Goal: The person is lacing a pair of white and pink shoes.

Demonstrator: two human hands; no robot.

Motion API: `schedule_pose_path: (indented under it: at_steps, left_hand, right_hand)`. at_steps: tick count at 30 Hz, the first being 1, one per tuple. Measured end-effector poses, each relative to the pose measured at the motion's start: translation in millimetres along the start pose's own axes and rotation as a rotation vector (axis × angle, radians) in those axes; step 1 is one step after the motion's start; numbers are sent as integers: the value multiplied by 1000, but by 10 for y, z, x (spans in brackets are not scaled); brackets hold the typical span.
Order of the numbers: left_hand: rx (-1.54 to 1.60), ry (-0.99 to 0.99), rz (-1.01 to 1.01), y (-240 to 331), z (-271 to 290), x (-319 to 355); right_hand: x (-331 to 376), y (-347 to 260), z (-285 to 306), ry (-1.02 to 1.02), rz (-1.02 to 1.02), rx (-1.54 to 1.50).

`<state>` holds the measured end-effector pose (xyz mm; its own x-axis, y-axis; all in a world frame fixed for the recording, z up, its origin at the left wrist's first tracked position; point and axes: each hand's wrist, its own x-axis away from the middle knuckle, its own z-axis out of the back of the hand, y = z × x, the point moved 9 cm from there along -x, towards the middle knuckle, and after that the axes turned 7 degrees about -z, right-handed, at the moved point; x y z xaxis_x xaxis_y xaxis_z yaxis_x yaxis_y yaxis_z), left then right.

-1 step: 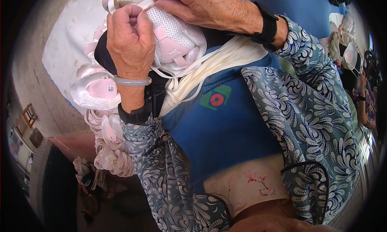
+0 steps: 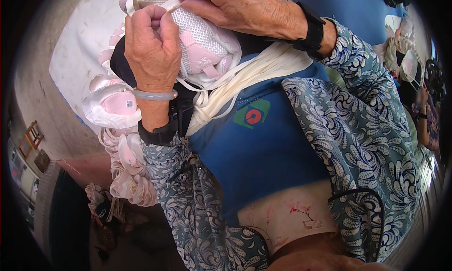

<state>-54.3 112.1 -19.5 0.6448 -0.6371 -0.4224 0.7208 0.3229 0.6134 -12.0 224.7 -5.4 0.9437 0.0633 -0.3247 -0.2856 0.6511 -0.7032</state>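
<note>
L hand [image 2: 153,52] & R hand [image 2: 247,9] both pinch a wht lace [image 2: 172,4] btwn fingertips over pink/wht shoe [image 2: 200,49] (lace bundle [image 2: 266,68] across blue apron [image 2: 273,153]).

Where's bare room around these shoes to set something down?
Bare: the white surface left of the pink-and-white shoes, and blue surface right of the right wristband. Crowded: left hand, right hand, mesh shoe and pale laces close together.
</note>
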Motion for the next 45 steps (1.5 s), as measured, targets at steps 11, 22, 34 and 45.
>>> schedule_pose_path:
  at_steps: [11,22,34,45]
  left_hand:
    - [11,9,18,-7,10,5]
    - [-22,5,10,-4,12,7]
    - [-93,-41,-110,99,-4,-42]
    - [-122,-17,-134,126,11,-17]
  right_hand:
    - [3,-90,7,-15,63,44]
    - [-27,-101,-6,-73,32,42]
    - [-42,-94,-4,-81,7,67]
    - [-114,-149,-57,-155,17,121]
